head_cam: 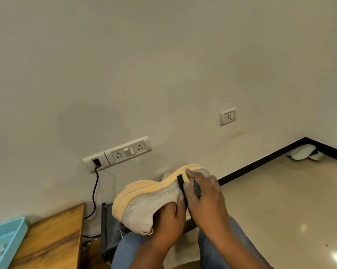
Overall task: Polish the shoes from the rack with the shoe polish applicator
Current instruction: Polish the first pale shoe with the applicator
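Above lap | left hand (166, 220) holds shoe (150, 200) | right hand (204, 197) presses applicator (183, 180)

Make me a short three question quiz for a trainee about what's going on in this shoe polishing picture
1. True or false: the sneaker is resting flat on the floor.
2. Which hand holds the shoe polish applicator against the sneaker? A) left hand B) right hand C) neither
3. Fill in: the sneaker's knit upper is pale grey and its sole is ____.

Key
1. False. The left hand holds it up above the person's lap, sole turned upward toward the wall.
2. B. The right hand grips the applicator, its dark pad against the upper just below the sole.
3. Orange, a pale peach shade.
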